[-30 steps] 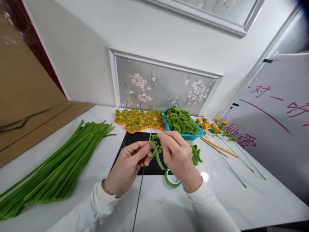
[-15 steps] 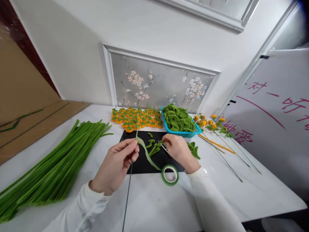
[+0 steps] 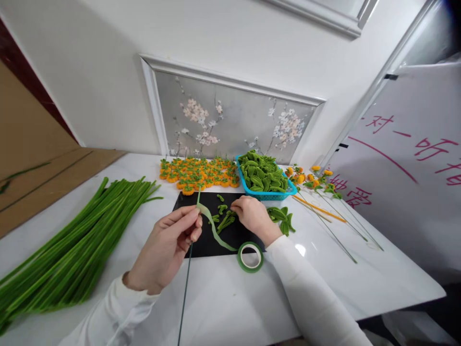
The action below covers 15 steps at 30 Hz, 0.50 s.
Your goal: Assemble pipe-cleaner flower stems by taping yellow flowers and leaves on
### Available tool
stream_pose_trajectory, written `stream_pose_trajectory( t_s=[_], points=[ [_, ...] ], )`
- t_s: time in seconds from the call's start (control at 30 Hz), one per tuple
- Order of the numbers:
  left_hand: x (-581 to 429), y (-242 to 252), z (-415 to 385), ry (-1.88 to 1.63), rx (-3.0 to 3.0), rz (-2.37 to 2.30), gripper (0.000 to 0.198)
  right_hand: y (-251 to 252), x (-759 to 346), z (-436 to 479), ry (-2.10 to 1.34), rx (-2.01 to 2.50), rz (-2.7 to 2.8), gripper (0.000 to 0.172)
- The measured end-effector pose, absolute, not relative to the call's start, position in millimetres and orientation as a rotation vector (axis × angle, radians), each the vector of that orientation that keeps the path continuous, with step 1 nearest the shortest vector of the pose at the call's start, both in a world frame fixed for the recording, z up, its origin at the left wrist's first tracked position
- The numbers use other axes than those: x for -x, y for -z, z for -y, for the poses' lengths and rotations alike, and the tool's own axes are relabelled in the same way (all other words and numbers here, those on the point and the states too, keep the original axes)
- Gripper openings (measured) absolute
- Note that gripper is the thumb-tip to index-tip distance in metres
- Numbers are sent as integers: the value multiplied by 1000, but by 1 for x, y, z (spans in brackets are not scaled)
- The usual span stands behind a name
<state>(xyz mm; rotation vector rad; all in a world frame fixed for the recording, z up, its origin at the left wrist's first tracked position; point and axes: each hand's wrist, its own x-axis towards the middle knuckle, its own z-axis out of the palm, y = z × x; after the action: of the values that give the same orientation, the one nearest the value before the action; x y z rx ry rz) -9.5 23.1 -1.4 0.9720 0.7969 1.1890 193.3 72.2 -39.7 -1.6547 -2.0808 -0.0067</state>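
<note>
Head view: left fingers (image 3: 188, 219) pinch wire (image 3: 186, 288) and tape (image 3: 215, 234) tightly. Right fingers (image 3: 238, 206) bunch beside green pieces (image 3: 226, 221), hold unclear from here; slack tape needs that firm pinch.

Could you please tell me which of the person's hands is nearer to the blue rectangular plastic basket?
Right. The right hand is just in front of the blue rectangular plastic basket; the left hand is farther off, to the basket's left and lower in the picture.
</note>
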Motion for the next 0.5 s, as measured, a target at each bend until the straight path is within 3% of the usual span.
stream_pose_trajectory(
  t_s=[0.23,0.5],
  points=[
    [10,-3,-25,-1209,-977,-805,13,52,-182,-78,-8,1630,2079,8],
    [9,0,-24,-1151,-996,-803,12,35,-184,-70,-11,1472,1869,16]
  ],
)
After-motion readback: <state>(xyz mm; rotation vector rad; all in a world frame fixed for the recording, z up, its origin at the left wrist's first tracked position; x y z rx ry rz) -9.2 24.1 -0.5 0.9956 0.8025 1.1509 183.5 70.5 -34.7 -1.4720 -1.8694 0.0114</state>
